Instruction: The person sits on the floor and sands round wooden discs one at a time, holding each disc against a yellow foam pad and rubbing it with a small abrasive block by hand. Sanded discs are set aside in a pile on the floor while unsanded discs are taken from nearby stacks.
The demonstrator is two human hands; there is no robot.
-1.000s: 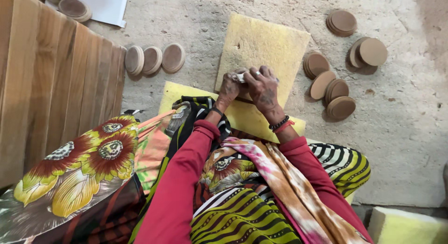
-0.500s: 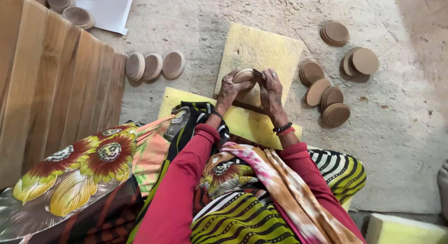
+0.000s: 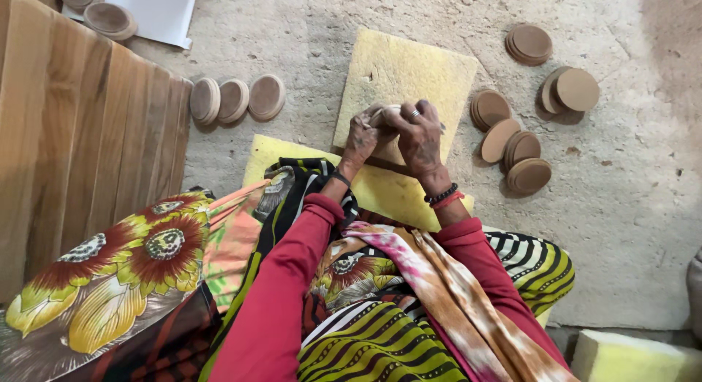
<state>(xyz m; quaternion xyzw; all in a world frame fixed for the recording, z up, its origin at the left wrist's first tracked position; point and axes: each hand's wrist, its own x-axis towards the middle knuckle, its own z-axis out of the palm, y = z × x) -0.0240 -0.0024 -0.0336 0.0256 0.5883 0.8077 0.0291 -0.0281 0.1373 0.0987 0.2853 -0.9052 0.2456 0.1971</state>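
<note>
At the far left stand brown wooden planks (image 3: 80, 141). Below them lies a cloth with big sunflowers (image 3: 124, 265). At the top left, a few round wooden discs (image 3: 102, 13) sit on a white sheet (image 3: 164, 13). Next to the planks, three round discs (image 3: 238, 98) lean in a row on the floor (image 3: 629, 228).

In the middle lies a yellow foam pad (image 3: 409, 67), with a second yellow pad (image 3: 380, 195) under its near edge. Over the pads, the left hand (image 3: 360, 137) and the right hand (image 3: 418, 133) come together. Both hands are curled tight around one small round disc (image 3: 385, 116), which is pale and mostly hidden by the fingers. The right hand has a ring, and dark and red bangles (image 3: 444, 197) sit on its wrist. The sleeves are red.

To the right of the pad, more brown discs (image 3: 512, 144) lie in small piles on the floor. Further right sit two more piles (image 3: 574, 89). At the bottom right is another yellow foam block (image 3: 629, 356).
</note>
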